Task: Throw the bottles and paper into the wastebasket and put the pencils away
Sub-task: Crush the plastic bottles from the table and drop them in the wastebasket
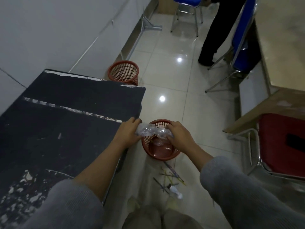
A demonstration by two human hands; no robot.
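Observation:
A crumpled clear plastic bottle (152,131) lies sideways in both my hands, right over the near red wastebasket (160,155) on the floor. My left hand (129,132) grips its left end and my right hand (179,133) its right end. Something clear lies at the bottom of that basket. Several pencils (171,176) are scattered on the tiles just in front of the basket. Beside them lies a small white crumpled object (176,192), perhaps paper or a bottle.
A worn black table (66,113) stands at my left, its edge beside the basket. A second red wastebasket (123,72) sits farther off by the wall. A red chair (282,146), a wooden desk, blue chairs and a standing person's legs (212,35) fill the right and far side.

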